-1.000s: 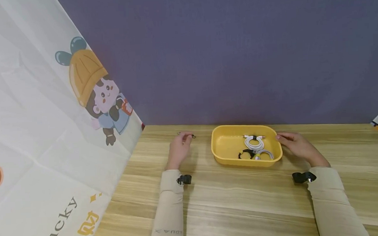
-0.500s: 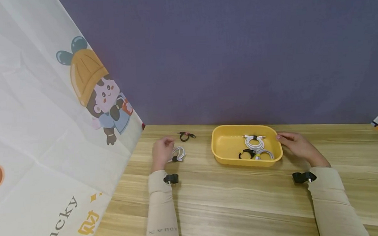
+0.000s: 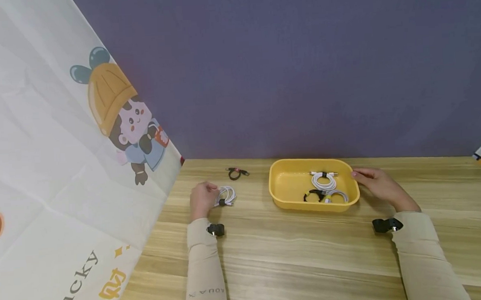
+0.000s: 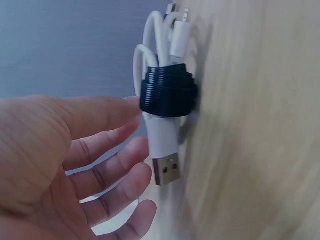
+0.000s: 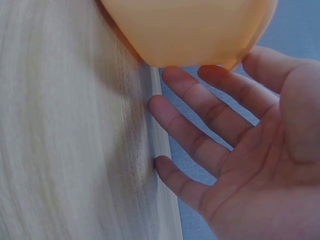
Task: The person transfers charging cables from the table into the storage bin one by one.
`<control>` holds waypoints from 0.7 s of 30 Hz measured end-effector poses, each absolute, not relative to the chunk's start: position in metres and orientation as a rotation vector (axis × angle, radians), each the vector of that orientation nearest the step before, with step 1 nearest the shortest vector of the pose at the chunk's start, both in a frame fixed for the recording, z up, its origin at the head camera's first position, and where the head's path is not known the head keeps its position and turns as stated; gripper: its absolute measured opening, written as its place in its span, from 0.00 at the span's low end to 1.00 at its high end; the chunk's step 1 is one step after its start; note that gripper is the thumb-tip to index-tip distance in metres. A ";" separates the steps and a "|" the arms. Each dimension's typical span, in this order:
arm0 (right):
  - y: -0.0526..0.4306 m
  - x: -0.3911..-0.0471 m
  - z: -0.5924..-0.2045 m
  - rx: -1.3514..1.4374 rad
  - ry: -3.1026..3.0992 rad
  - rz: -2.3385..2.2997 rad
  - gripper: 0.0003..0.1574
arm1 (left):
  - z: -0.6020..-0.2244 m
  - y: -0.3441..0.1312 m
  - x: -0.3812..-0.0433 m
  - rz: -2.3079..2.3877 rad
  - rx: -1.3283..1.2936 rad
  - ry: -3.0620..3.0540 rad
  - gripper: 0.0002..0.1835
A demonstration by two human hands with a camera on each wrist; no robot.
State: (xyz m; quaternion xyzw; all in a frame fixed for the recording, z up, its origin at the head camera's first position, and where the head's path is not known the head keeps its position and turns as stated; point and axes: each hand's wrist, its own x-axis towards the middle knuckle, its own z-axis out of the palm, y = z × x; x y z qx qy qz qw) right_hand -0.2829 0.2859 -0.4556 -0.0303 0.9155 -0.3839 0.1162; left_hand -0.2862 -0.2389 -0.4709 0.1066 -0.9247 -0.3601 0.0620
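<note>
Over left on the table (image 3: pixel 293 255), your left hand (image 3: pixel 203 200) has fingers apart, thumb at the white cable (image 3: pixel 229 198), while your right hand (image 3: pixel 379 187) pinches the yellow tray (image 3: pixel 288 186) by its right rim.

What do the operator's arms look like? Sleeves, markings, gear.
Left sleeve: long, beige, small dark lettering across the forearm, not surely legible. Right sleeve: same beige, no lettering visible. Left wrist camera and right wrist camera: small, black. No cables visible. Left grip and right grip: no gloves.
</note>
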 end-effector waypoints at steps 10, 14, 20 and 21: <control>0.285 -0.283 -0.455 -0.086 2.688 -1.127 0.50 | -0.481 -0.239 -0.289 -0.978 0.343 -2.850 0.08; 0.284 -0.282 -0.454 -0.086 2.686 -1.127 0.50 | -0.481 -0.238 -0.288 -0.965 0.362 -2.862 0.08; 0.285 -0.284 -0.455 -0.087 2.691 -1.130 0.50 | -0.478 -0.237 -0.287 -0.968 0.386 -2.863 0.09; 0.285 -0.284 -0.455 -0.087 2.691 -1.130 0.50 | -0.478 -0.237 -0.287 -0.972 0.393 -2.864 0.09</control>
